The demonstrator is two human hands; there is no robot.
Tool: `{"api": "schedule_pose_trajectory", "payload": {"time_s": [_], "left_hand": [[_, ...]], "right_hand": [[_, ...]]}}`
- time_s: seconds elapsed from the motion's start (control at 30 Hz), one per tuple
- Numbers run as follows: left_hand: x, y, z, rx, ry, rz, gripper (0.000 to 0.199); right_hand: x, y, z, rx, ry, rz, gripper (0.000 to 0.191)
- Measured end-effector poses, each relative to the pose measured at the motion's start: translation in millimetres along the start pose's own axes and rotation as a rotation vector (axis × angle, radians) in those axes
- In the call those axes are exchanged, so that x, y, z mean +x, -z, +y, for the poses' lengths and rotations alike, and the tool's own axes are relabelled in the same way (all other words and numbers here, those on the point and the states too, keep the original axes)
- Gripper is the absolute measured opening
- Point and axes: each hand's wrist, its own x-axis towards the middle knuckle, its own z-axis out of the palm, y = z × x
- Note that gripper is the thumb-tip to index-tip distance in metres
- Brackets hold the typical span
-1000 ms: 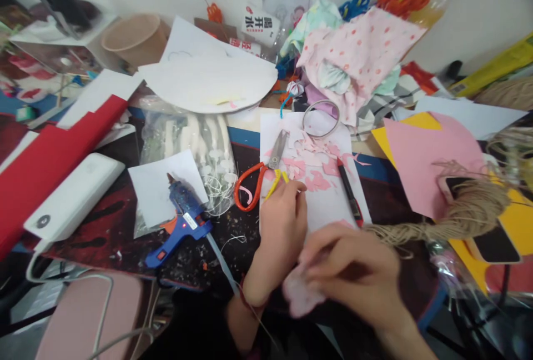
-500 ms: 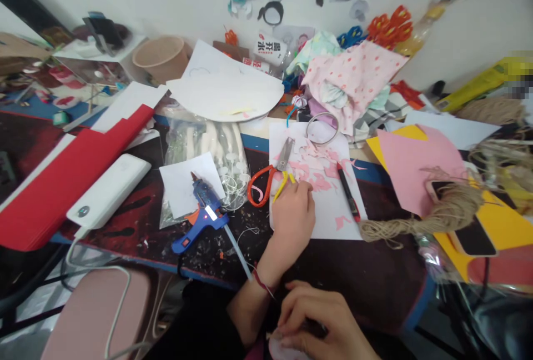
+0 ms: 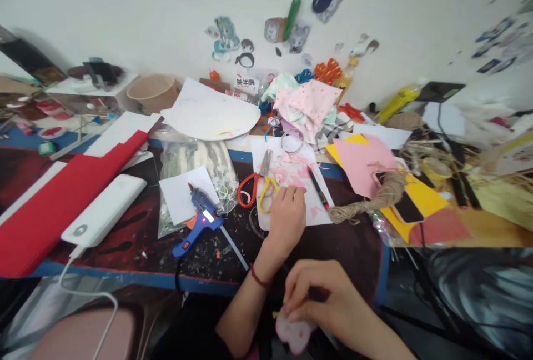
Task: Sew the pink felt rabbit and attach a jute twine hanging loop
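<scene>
My left hand (image 3: pixel 288 216) is over the white paper sheet (image 3: pixel 313 216), its fingers bent down and close together at the pink paper scraps (image 3: pixel 287 166). What is under its fingertips is hidden. Scissors (image 3: pixel 265 164) with one red and one yellow handle lie against the far side of that hand. Nearer to me, below the table edge, my right hand (image 3: pixel 322 296) pinches a small pale pink cut-out (image 3: pixel 295 333) with a rounded, lobed outline. A black and red pen (image 3: pixel 318 186) lies on the sheet, to the right of my left hand.
A blue glue gun (image 3: pixel 204 221) rests on white paper and a clear bag at left. Further left are a white power bank (image 3: pixel 104 209) with a cable and red sheets (image 3: pixel 75 199). Twine (image 3: pixel 375 199), a phone (image 3: pixel 407 209) and coloured paper lie at right.
The view has tilted up and swung right. My right hand has come slightly up and right with the cut-out, which shows more fully. My left hand stays at the scraps, its fingers reaching slightly forward.
</scene>
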Motion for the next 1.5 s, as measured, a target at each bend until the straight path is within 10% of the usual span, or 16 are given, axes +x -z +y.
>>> {"api": "schedule_pose_trajectory", "payload": {"time_s": [0.13, 0.33, 0.57, 0.73, 0.93, 1.3, 1.5], "left_hand": [[-9, 22.1, 21, -0.353, -0.157, -0.12, 0.018], [11, 62.0, 49, -0.724, -0.195, -0.016, 0.075], [80, 88.0, 94, -0.834, -0.204, 0.139, 0.025], [142, 100.4, 107, -0.844, -0.174, -0.133, 0.055], [192, 98.9, 101, -0.851, -0.208, -0.357, 0.033], [199, 83.3, 75, -0.852, -0.236, 0.223, 0.019], [200, 83.4, 71, -0.803, -0.287, 0.202, 0.021]], "right_hand": [[5, 27, -43, -0.118, 0.201, 0.199, 0.01], [41, 63, -71, -0.086, 0.343, 0.317, 0.01], [95, 101, -99, -0.092, 0.467, 0.342, 0.013], [127, 137, -127, -0.132, 0.583, 0.24, 0.016], [157, 168, -118, -0.09, 0.546, 0.148, 0.015], [200, 161, -97, -0.064, 0.569, 0.267, 0.016], [204, 153, -94, -0.067, 0.567, 0.347, 0.019]]}}
